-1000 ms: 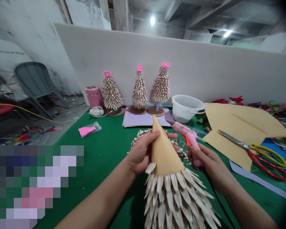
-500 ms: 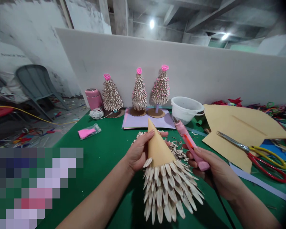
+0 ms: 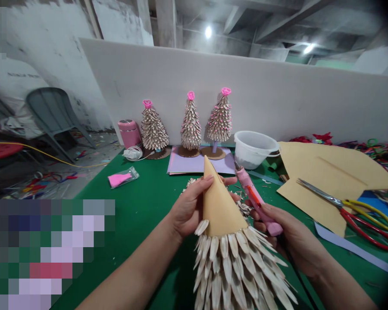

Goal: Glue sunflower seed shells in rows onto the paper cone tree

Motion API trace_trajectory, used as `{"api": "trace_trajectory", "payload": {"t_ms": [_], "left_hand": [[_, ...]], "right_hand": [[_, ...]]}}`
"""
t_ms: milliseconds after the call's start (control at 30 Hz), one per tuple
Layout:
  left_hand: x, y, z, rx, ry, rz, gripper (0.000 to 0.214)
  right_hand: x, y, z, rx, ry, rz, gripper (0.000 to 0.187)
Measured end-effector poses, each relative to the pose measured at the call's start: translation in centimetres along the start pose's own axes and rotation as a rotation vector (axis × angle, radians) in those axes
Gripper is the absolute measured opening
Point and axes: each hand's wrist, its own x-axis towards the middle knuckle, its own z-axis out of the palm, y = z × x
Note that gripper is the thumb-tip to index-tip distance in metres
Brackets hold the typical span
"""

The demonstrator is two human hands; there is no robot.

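My left hand [image 3: 189, 209] is wrapped round the bare upper part of a tan paper cone [image 3: 218, 206], whose lower half is covered in rows of pale seed shells [image 3: 237, 269]. My right hand [image 3: 286, 234] grips a pink glue gun [image 3: 255, 200], its nozzle pointing up and away, just right of the cone. A heap of loose seed shells [image 3: 242, 206] lies on the green table [image 3: 142, 206] behind the cone.
Three finished shell trees [image 3: 190, 125] with pink tops stand at the back on a lilac sheet. A white bowl [image 3: 255, 148], tan card [image 3: 330, 172], red and yellow scissors [image 3: 358, 211], a pink cup [image 3: 129, 132] and a pink packet [image 3: 121, 178] lie around. A white board [image 3: 278, 90] backs the table.
The cone dipped away and then came back up closer to me. The glue gun tilted more upright beside it and stays in my right hand.
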Motion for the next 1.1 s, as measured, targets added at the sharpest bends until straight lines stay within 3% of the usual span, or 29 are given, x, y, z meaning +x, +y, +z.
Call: {"api": "trace_trajectory", "payload": {"t_ms": [233,500,767,900,1100], "left_hand": [[0.08,-0.17,-0.18,0.019,-0.020,-0.018,0.024],[0.45,0.01,-0.74,0.017,0.088,-0.074,0.038],[-0.04,0.11,-0.06,0.003,-0.005,-0.030,0.030],[0.19,-0.12,-0.36,0.019,0.023,-0.078,0.037],[0.45,-0.25,-0.82,0.029,0.067,-0.111,0.044]], "right_hand": [[0.06,0.55,0.34,-0.008,-0.010,-0.026,0.024],[-0.40,0.34,0.35,0.008,0.018,-0.018,0.023],[-0.21,0.45,0.40,0.031,-0.003,-0.010,0.023],[-0.29,0.56,0.50,0.004,-0.014,-0.025,0.023],[-0.70,0.06,0.48,0.101,-0.035,0.057,0.022]]}}
